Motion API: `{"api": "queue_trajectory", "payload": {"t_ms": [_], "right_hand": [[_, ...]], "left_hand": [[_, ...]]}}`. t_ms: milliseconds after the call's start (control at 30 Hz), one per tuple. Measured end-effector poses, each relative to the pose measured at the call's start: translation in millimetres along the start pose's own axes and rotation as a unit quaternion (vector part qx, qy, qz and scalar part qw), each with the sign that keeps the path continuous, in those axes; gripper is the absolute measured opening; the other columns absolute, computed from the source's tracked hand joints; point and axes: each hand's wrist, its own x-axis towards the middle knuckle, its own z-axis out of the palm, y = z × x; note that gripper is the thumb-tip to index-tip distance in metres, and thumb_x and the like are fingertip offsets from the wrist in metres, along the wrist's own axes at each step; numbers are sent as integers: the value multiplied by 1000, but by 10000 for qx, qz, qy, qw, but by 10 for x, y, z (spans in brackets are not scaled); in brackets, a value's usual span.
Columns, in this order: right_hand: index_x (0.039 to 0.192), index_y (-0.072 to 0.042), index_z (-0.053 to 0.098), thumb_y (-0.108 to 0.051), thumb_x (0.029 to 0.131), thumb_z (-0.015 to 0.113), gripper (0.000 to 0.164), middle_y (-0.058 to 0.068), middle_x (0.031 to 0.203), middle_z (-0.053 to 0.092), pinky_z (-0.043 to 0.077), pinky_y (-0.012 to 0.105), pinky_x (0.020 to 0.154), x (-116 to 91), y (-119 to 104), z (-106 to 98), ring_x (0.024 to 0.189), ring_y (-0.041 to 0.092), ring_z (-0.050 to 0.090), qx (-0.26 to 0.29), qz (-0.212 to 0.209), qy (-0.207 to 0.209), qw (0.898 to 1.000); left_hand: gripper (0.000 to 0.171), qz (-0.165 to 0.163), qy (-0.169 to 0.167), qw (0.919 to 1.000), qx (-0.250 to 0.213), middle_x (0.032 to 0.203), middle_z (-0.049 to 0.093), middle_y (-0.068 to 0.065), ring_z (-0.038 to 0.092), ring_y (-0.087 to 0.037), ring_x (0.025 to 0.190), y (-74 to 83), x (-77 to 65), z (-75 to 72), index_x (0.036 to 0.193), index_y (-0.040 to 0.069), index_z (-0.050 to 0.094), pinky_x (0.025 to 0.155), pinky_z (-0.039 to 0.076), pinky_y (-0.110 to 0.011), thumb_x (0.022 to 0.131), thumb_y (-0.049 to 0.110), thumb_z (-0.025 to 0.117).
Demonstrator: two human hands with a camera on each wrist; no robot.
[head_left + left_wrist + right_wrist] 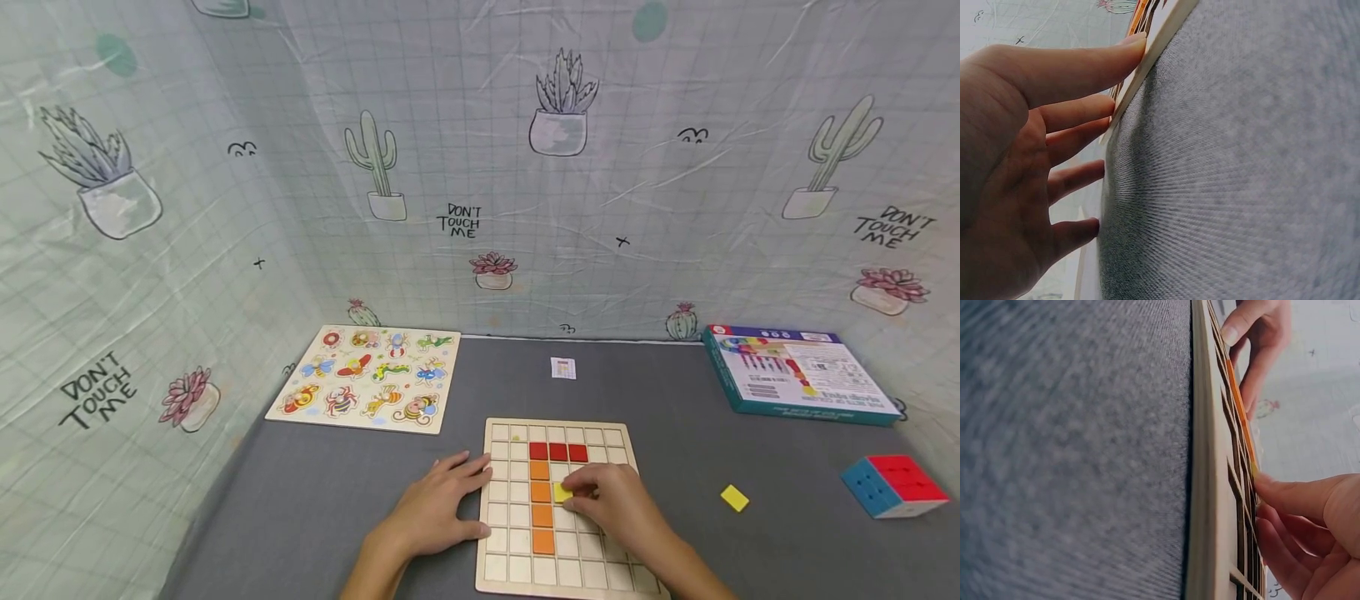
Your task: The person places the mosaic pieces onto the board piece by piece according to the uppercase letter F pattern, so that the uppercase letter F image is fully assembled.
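A wooden grid board (497, 568) lies flat before me, its square cells edged by raised ridges. Three red tiles (558, 452) form a short row near its top, and a column of several orange tiles (542, 517) runs down from the leftmost red one. My right hand (621, 510) pinches a yellow tile (561, 493) between thumb and fingers, at a cell just right of the orange column. With fingers spread, my left hand (431, 507) touches the board's left edge; its thumb rests against that edge in the left wrist view.
A wooden insect puzzle (381, 372) lies back left, and a small printed card (563, 368) lies behind the board. Over on the right are a loose yellow tile (735, 498), a puzzle cube (896, 486) and a flat printed box (802, 375). Patterned fabric walls (465, 108) enclose the grey surface.
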Motion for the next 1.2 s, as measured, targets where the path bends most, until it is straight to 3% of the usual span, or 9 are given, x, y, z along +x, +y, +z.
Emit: {"api": "queue_trajectory", "payload": {"t_ms": [1200], "right_hand": [[82,-12,81,-6,70,90,17,-4,84,77,52,15,61,19,1,7,67,-9,57,-26,-102,32,9999]], "left_hand": [[72,14,-8,10000,-19,160,48,7,41,-31,151,2,-4,1,147,21,58,114,40,-65,82,43,81]]}}
